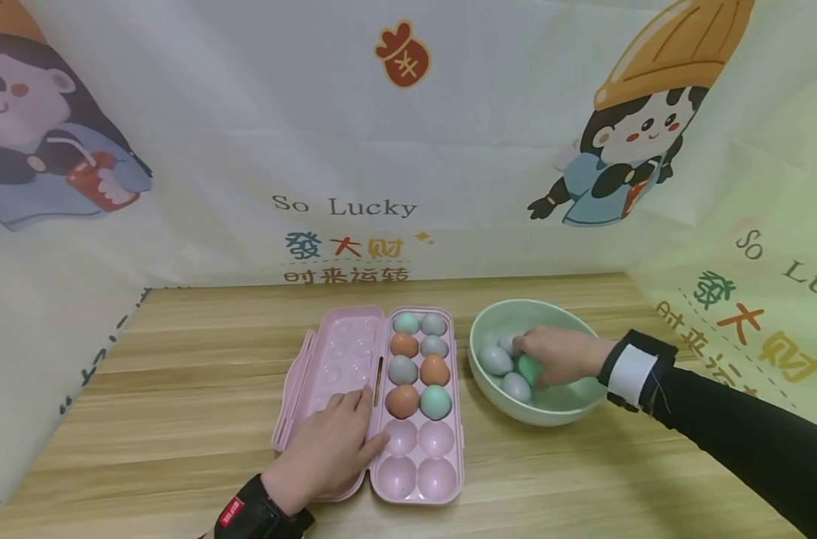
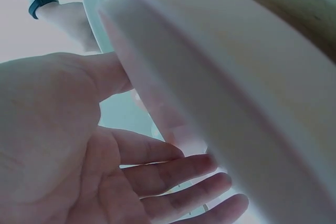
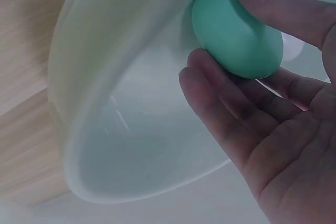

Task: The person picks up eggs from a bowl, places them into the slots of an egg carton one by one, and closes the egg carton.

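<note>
My right hand [image 1: 565,355] reaches into the pale green bowl [image 1: 516,412]. Its thumb and fingers close around a green egg [image 3: 236,32], which lies among several grey-blue eggs [image 1: 495,360] at the bowl's left side. My left hand [image 1: 333,442] rests, fingers extended, on the lid [image 1: 341,352] of a pink egg carton [image 1: 418,456], with the thumb reaching over its hinge. The carton lies open. Brown, grey-blue and green eggs fill its far rows in pairs, and the two near rows of cups hold none.
Bowl and carton stand side by side on a wooden table [image 1: 179,389], a narrow gap between them. Behind rises a pale printed cloth [image 1: 247,135] with cartoon figures and lettering. It also covers the right side.
</note>
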Demonstrator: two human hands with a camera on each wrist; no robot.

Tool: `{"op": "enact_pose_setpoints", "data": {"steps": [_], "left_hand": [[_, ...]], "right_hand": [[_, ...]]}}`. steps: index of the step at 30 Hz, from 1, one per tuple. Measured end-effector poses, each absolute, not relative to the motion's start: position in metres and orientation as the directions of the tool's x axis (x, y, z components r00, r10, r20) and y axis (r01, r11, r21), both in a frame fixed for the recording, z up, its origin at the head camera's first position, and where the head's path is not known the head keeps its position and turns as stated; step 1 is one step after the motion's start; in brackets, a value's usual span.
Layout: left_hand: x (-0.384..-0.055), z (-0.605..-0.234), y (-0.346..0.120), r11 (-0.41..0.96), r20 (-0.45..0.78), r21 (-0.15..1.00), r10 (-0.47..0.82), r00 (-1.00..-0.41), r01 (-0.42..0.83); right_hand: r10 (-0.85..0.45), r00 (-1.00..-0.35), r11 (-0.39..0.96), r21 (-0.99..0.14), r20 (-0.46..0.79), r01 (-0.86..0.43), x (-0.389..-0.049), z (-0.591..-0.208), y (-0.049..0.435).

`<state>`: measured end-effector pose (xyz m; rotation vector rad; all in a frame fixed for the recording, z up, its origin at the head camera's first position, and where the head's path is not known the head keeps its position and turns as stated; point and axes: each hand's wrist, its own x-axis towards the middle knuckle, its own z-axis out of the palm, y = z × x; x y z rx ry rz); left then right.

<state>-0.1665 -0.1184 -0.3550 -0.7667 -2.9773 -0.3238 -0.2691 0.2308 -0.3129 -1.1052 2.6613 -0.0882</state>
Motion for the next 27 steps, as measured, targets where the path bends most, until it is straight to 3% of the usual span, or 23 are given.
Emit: {"op": "enact_pose_setpoints", "data": {"steps": [27], "left_hand": [[-0.165, -0.3534, -0.1191, 0.855, 0.09, 0.192, 0.473, -0.877, 0.481]], "right_hand": [[-0.708, -0.692, 0.703, -0.047, -0.139, -0.71, -0.2697, -0.3039, 0.2257]]}}
